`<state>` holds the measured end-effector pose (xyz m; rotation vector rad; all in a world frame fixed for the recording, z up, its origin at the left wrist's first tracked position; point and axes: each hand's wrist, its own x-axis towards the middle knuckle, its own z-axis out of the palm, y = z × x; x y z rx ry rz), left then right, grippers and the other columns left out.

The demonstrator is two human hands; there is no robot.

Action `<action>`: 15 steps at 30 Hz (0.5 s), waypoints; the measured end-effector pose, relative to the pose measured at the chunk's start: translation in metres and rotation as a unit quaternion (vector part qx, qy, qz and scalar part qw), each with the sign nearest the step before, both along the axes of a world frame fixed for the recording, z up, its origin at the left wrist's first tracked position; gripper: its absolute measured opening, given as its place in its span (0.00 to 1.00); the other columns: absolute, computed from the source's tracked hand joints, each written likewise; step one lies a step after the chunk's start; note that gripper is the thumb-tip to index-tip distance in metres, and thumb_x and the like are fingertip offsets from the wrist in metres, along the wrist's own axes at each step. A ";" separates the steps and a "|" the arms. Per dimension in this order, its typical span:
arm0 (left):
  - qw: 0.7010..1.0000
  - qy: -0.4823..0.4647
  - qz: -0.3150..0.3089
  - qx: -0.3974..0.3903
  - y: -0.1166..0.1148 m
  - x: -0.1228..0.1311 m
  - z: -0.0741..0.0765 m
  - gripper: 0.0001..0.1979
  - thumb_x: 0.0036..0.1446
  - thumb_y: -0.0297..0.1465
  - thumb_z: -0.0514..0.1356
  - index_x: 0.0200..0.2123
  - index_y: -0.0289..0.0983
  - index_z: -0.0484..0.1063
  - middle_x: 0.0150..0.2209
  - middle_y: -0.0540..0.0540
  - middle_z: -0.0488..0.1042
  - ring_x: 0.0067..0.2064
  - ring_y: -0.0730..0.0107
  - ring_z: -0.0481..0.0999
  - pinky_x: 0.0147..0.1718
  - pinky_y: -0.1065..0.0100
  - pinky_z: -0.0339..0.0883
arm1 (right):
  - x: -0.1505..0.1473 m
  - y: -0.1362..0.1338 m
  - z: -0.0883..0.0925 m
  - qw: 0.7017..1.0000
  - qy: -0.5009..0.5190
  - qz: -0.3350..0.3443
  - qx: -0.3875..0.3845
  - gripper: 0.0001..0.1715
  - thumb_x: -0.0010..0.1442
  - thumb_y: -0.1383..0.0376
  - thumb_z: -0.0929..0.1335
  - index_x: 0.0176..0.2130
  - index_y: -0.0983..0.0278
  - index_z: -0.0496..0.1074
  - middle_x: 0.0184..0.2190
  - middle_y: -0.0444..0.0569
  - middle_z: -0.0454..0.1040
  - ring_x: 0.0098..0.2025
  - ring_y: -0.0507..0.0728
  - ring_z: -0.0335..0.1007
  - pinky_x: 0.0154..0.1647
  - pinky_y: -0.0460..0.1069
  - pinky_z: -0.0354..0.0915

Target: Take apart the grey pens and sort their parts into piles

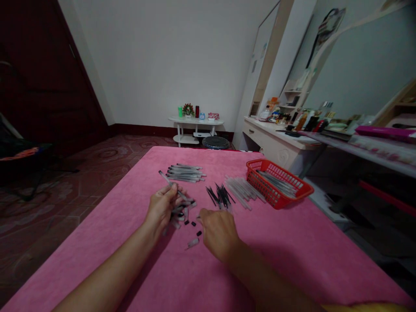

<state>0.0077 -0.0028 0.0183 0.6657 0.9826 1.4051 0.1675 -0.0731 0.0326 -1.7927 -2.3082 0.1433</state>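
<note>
My left hand [159, 206] is closed around a slim pen [164, 177] with a clear barrel and a dark end, tilted up to the left. Beneath that hand lies a pile of clear pen caps [178, 213], partly hidden by the fingers. My right hand [219, 229] is pinched, knuckles up, just right of the pile; a small pale bit shows at its fingertips, too little to name. By it lie several small black plugs [199, 233] and a lone clear cap [193, 243]. Black-tipped refills [222, 195] lie beyond my right hand.
A row of pens [185, 173] lies at the far left of the pink cloth [130, 268]. Clear barrels [242, 190] are spread beside a red plastic basket [264, 185] holding more slim barrels. Beyond stand a small white table [175, 118] and a cluttered dresser [276, 138].
</note>
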 end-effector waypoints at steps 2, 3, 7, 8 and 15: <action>1.000 0.014 -0.010 0.006 0.002 -0.005 0.001 0.04 0.54 0.28 0.61 0.32 0.32 0.71 0.29 0.45 0.77 0.29 0.69 0.79 0.29 0.72 0.74 | -0.001 0.001 0.000 1.000 0.007 0.002 0.011 0.12 0.63 0.61 0.62 0.37 0.63 0.73 0.31 0.53 0.77 0.34 0.58 0.73 0.32 0.48 0.57; 1.000 0.019 -0.023 0.009 0.002 -0.005 0.001 0.06 0.53 0.28 0.62 0.34 0.32 0.72 0.30 0.45 0.77 0.30 0.69 0.79 0.29 0.71 0.74 | 0.000 0.003 -0.001 1.000 0.020 0.009 0.017 0.12 0.62 0.60 0.63 0.36 0.63 0.73 0.33 0.52 0.77 0.35 0.58 0.73 0.33 0.48 0.57; 0.998 0.026 -0.056 0.026 -0.003 0.005 0.000 0.12 0.51 0.30 0.64 0.38 0.31 0.72 0.31 0.45 0.77 0.30 0.68 0.79 0.31 0.67 0.74 | 0.002 0.008 -0.009 0.995 0.081 0.056 0.015 0.09 0.58 0.58 0.68 0.33 0.61 0.74 0.36 0.47 0.76 0.39 0.55 0.71 0.36 0.46 0.58; 0.997 0.034 -0.060 0.032 -0.005 0.008 -0.001 0.13 0.50 0.30 0.65 0.39 0.31 0.72 0.31 0.45 0.77 0.30 0.67 0.79 0.32 0.67 0.74 | 0.002 0.008 -0.012 0.994 0.095 0.060 0.010 0.09 0.57 0.58 0.69 0.33 0.60 0.74 0.35 0.46 0.76 0.38 0.54 0.71 0.36 0.46 0.58; 0.952 0.253 -0.082 0.151 -0.005 0.004 -0.008 0.15 0.55 0.35 0.59 0.44 0.33 0.73 0.32 0.43 0.77 0.33 0.63 0.78 0.33 0.64 0.70 | 0.006 0.016 -0.025 0.962 0.264 0.072 -0.022 0.07 0.51 0.60 0.72 0.31 0.61 0.74 0.30 0.43 0.75 0.31 0.51 0.68 0.31 0.44 0.58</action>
